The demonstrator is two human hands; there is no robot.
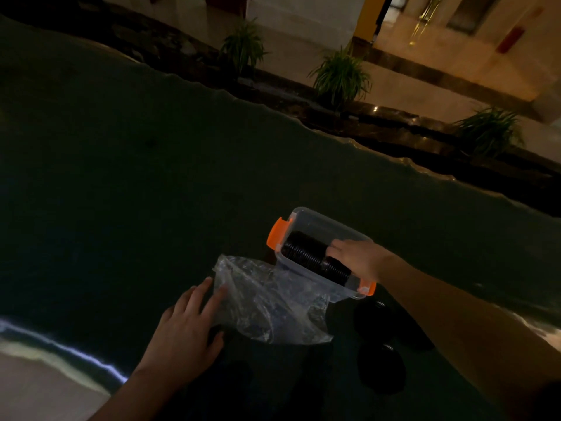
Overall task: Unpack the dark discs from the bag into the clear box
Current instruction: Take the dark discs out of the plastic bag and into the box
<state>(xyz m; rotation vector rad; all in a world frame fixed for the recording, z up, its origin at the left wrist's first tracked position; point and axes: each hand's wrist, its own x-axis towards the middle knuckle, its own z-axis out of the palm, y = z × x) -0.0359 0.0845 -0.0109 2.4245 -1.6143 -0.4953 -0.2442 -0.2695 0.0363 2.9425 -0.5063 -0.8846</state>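
Note:
A clear box [309,218] with orange latches stands on the dark table. Inside it a row of dark discs [306,253] lies on edge, side by side. My right hand [356,258] reaches into the box from the right, its fingers resting on the discs near the row's right end. A crumpled clear plastic bag [270,302] lies just in front of the box. My left hand [188,326] lies flat with fingers spread on the bag's left edge. Dim light hides whether any discs are in the bag.
Two dark round shapes [381,367] lie on the table [151,192] right of the bag, under my right forearm. The table's far edge runs diagonally, with potted plants [341,75] on the floor beyond. A bright strip marks the table's near left edge.

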